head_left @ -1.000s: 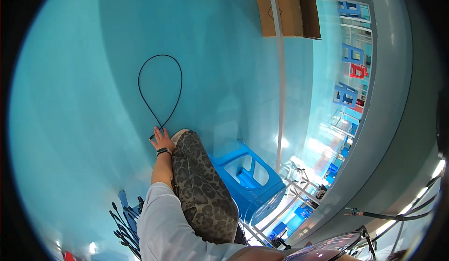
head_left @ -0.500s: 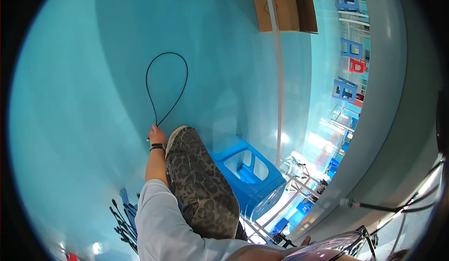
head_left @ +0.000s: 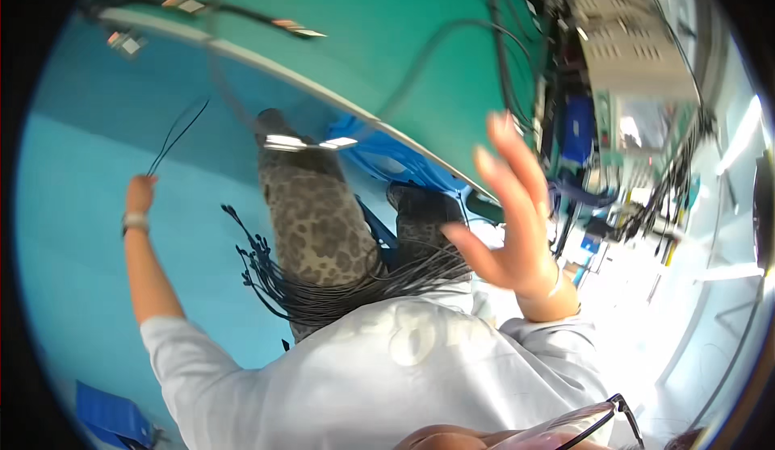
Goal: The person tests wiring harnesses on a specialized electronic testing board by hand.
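Note:
My left hand is closed on a thin black cable, held out over the floor at the left; the cable's loop stretches away beyond the fingers. My right hand is raised near the table's edge with fingers spread and holds nothing. Across my lap lies a thick bundle of black cables, its dark plug ends fanning out to the left. Close to my right fingertips, loose black cables run over the green tabletop.
Metal-ended cable connectors lie along the table's far left. A beige metal box and tangled wires stand at the right. Beneath the table edge is a blue stool. A blue bin sits on the floor, lower left.
My view has swung from the floor to the green table and my lap. The left hand still grips the cable, now farther left. My right hand has come up into full view.

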Tool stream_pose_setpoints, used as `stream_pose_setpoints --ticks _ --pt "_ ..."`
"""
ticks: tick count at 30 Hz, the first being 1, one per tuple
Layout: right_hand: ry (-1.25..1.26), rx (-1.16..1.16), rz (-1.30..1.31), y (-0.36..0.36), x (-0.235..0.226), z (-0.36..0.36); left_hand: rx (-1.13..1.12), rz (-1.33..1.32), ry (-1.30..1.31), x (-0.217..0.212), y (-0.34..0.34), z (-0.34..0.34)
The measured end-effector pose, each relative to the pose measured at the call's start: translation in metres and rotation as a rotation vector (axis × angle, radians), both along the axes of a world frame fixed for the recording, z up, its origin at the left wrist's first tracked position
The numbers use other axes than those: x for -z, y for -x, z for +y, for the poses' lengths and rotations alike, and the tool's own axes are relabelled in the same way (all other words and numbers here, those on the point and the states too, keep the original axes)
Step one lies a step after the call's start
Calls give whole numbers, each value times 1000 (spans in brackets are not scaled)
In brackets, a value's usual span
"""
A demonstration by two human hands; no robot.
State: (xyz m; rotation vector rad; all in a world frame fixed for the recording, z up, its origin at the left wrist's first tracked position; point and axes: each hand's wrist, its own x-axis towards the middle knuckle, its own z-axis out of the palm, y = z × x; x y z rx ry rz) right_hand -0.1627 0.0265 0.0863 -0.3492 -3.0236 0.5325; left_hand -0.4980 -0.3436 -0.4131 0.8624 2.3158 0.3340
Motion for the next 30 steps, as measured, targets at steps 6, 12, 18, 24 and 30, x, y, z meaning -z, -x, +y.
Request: stream_pose_setpoints --ticks 6,12,18,24,30 --pt "527 104 75 -161 9 0 -588 -282 -344 -223 -78 46" --pt "565 6 -460 -197 112 -32 -704 -412 -526 -309 -232 78" --pt "506 207 -136 -248 141 -16 -157 -167 -430 -336 -373 135" --pt "469 688 -175 -363 116 5 -259 -113 -412 -324 -378 134" --pt "164 974 60 -425 212 54 -457 -52 -396 -290 -370 135"
